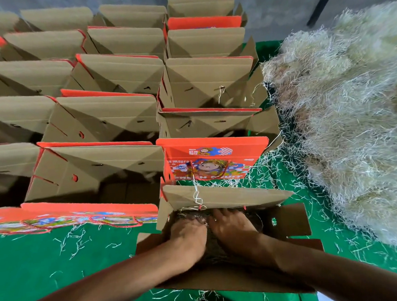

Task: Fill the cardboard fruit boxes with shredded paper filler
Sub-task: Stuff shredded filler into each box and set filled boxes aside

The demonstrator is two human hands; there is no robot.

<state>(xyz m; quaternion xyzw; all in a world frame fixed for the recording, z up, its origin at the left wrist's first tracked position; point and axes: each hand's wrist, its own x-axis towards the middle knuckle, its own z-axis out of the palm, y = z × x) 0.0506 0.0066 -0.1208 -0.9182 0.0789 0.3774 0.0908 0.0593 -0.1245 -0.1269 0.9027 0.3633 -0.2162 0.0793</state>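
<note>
An open cardboard fruit box point(290, 221) sits on the green floor right in front of me, flaps spread outward. Both my hands are down inside it. My left hand point(189, 237) and my right hand point(232, 227) lie side by side, fingers flat, pressing on shredded paper filler point(213, 249) in the box. The filler in there is dark and in shadow. A big heap of pale shredded paper point(344, 122) lies on the right.
Several rows of open orange-and-brown fruit boxes point(112, 123) fill the floor ahead and to the left; one printed orange box side point(212, 158) faces me. Loose paper strands litter the green floor point(60, 256). A grey wall stands behind.
</note>
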